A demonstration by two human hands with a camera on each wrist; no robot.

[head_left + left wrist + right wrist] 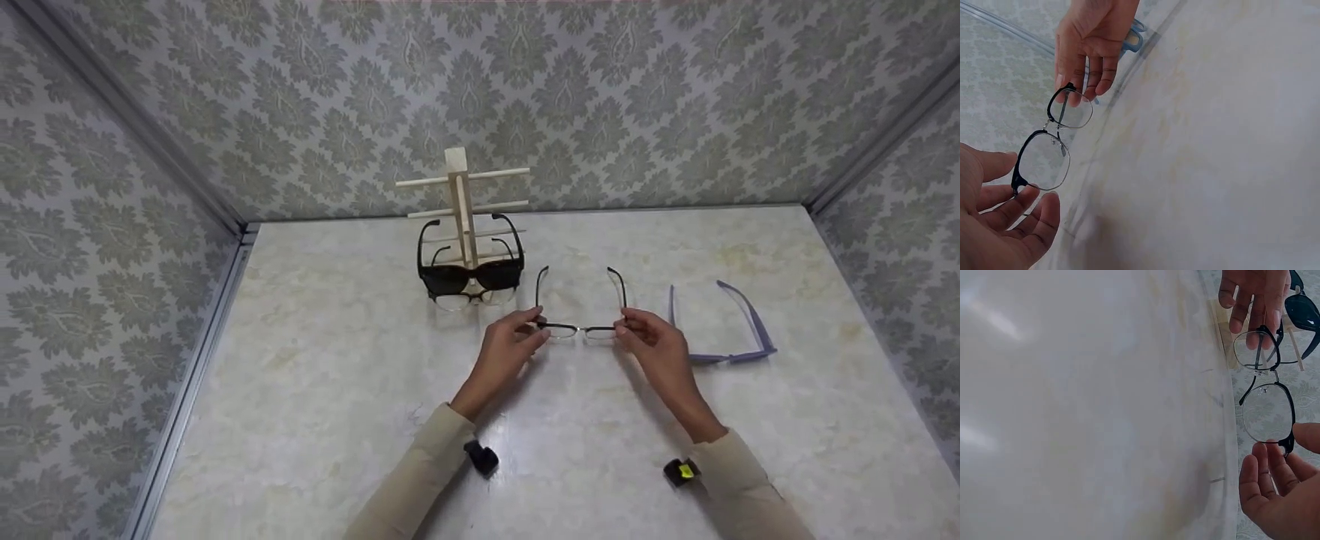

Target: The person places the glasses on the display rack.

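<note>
Both hands hold one pair of half-rim eyeglasses, dark along the top with clear lenses, their temples spread and pointing away from me. My left hand pinches the left end of the frame near the hinge, thumb against fingers. At the opposite end, my right hand pinches the other hinge corner the same way. The left wrist view shows the eyeglasses between the left hand and the right hand. In the right wrist view, the right hand grips the nearer corner.
Left of the hands stands a wooden glasses rack with crossbars. It bears black sunglasses and, below them, clear-lensed eyeglasses. Purple-framed glasses lie open on the marbled table, just right of my right hand. Patterned walls enclose the table.
</note>
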